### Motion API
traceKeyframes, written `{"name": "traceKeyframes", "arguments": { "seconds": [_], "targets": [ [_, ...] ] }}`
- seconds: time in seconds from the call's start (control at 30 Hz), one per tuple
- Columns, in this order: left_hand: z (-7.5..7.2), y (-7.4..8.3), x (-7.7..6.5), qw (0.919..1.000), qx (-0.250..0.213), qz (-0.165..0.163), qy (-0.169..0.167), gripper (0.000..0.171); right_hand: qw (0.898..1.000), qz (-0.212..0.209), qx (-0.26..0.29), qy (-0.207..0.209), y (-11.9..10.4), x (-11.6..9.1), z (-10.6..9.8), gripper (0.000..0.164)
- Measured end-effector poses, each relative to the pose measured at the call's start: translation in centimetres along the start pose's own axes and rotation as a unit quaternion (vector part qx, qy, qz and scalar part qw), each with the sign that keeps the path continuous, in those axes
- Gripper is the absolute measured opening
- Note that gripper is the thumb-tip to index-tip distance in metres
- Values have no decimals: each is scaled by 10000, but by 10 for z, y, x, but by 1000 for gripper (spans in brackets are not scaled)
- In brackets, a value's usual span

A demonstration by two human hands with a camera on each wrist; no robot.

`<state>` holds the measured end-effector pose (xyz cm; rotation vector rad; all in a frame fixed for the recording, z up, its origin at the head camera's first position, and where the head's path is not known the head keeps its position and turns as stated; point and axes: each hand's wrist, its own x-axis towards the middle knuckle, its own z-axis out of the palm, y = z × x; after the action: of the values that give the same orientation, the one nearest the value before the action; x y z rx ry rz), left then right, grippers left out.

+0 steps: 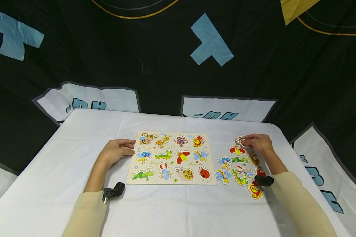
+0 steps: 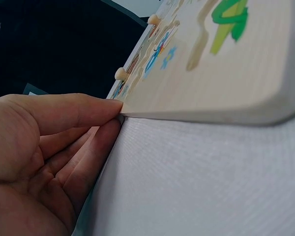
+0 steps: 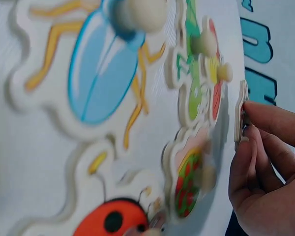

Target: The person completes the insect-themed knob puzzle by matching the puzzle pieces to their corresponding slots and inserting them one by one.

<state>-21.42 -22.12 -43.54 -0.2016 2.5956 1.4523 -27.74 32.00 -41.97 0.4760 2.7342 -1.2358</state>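
A wooden insect puzzle board (image 1: 171, 161) lies on the white table, with the bee piece (image 1: 148, 138) and ant piece (image 1: 163, 141) in its top row. At the board's left edge, my left hand (image 1: 114, 151) pinches the rim between thumb and fingertips. My right hand (image 1: 258, 143) holds the spider piece (image 1: 239, 140) at the far end of the loose pieces; in the right wrist view this piece (image 3: 241, 118) appears edge-on. Closest to it are a red-winged insect piece (image 1: 237, 150) and a snail piece (image 1: 253, 158), both knobbed.
Right of the board are several more loose pieces: mosquito (image 1: 224, 162), grasshopper (image 1: 240, 159), dragonfly (image 1: 223, 176), caterpillar (image 1: 239, 177), stag beetle (image 1: 244, 171), ladybug (image 1: 260, 171) and butterfly (image 1: 255, 191). A black patterned cloth (image 1: 163, 65) hangs behind the table.
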Motion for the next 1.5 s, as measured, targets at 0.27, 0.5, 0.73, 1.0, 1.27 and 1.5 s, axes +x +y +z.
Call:
{"name": "traceKeyframes", "arguments": {
  "seconds": [0.27,0.5,0.73,1.0,1.27,1.5],
  "targets": [
    [0,-1,1,10000,44,36,1,54,9999,-54,23,-142,-19,-2,12,43],
    [0,0,1,10000,5,-5,-17,55,9992,-241,87,-315,-34,-8,24,39],
    [-1,1,1,9999,115,12,-11,55,9985,-408,-105,-338,-47,-13,45,37],
    [0,0,1,9999,108,37,-20,56,9973,-608,-129,-379,-61,-18,64,31],
    [0,-1,1,9999,107,93,-25,55,9942,-1007,-15,-368,-75,-21,82,27],
    [0,-1,2,9999,96,88,-15,55,9919,-1187,75,-454,-85,-26,98,23]
  ]
}}
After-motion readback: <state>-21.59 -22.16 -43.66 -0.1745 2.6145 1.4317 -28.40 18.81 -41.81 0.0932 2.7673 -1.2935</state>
